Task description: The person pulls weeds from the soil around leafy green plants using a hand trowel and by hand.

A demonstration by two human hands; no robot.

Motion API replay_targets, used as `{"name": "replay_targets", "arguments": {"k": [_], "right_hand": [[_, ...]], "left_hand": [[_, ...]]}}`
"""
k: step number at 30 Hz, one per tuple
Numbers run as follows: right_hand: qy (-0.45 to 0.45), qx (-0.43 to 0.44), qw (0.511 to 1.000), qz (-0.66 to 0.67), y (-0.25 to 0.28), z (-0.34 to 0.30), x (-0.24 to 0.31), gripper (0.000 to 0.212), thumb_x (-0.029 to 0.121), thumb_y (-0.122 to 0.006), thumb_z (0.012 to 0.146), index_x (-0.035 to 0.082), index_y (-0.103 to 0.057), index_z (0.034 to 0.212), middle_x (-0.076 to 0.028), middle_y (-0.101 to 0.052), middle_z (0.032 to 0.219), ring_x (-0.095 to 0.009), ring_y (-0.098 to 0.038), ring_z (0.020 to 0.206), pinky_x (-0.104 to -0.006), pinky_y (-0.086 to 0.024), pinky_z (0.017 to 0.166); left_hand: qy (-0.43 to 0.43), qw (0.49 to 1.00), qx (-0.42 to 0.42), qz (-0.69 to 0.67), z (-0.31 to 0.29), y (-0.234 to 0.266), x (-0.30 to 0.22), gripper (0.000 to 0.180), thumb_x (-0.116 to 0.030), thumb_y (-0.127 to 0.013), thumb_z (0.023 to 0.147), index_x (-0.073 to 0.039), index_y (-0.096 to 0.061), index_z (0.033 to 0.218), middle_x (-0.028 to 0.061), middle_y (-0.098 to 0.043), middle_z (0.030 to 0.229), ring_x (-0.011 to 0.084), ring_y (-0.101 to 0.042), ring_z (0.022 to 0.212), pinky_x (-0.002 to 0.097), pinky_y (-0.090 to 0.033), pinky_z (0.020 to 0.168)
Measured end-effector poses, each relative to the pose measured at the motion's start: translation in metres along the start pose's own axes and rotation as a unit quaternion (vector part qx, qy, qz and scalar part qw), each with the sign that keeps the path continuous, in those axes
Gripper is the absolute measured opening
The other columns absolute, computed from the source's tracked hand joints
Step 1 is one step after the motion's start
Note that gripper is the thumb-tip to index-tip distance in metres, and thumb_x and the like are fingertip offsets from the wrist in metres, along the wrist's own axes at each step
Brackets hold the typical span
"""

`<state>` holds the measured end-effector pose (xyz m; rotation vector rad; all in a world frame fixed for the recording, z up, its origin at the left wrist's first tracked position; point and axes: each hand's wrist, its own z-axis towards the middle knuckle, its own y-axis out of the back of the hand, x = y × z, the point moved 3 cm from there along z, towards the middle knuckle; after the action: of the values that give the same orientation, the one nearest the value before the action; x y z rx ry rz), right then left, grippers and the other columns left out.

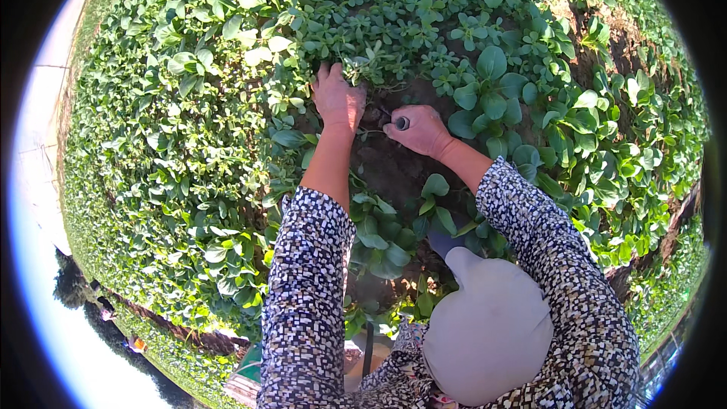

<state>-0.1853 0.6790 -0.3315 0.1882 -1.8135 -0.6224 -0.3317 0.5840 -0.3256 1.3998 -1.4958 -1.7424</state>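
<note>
landmark: bare soil patch [394,170], the dark one between the forearms. right hand [425,136] is at its upper right edge, closed round a short tool [402,123]. dark handle, end facing up toward the camera; a bit of thin shaft shows, angled toward the top of the patch. working end not clear, can't tell if it's in the dirt.

left hand [338,98] is at the patch's upper left edge, back of hand up, fingers in among leaves. small-leaved clump [369,68] is just beside it, at the patch's top edge. fingertips hidden, so can't tell if it's gripping the clump or only touching. can't tell if the clump is rooted or loose either.

status, my read: partway. patch is mostly bare dirt, so that stretch looks done. clump at its top edge looks like the current bit, not finished. past the patch's top edge the low growth [379,23] is dense and looks unworked; similar thick cover left of the patch. broad-leaved plants [492,95] stand upright right of the patch, more below it, and look intact.
</note>
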Motion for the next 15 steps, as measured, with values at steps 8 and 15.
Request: {"name": "replay_targets", "arguments": {"k": [8, 15], "right_hand": [[-0.028, -0.016, 0.993, 0.116, -0.002, -0.070, -0.010, 0.025, 0.018, -0.069, 0.075, 0.003, -0.054, 0.061, -0.008, -0.055, 0.061, -0.026, -0.052, 0.057, -0.0348, -0.044, 0.056], [0.068, -0.063, 0.994, -0.060, -0.014, 0.007, 0.009, 0.023, 0.028, -0.063, 0.077, 0.010, -0.060, 0.064, -0.008, -0.061, 0.071, -0.031, -0.061, 0.066, -0.0398, -0.050, 0.060]], "left_hand": [[0.032, 0.996, -0.067, -0.043, -0.012, 0.003, 0.044, 0.049, -0.018, -0.077, 0.064, -0.004, -0.054, 0.105, 0.0144, -0.058, 0.104, 0.0367, -0.054, 0.100, 0.0421, -0.046, 0.084], [0.021, 0.989, -0.146, -0.019, 0.002, 0.018, 0.031, 0.049, -0.016, -0.080, 0.062, -0.005, -0.054, 0.102, 0.0119, -0.055, 0.113, 0.0356, -0.049, 0.107, 0.0456, -0.043, 0.088]]}}
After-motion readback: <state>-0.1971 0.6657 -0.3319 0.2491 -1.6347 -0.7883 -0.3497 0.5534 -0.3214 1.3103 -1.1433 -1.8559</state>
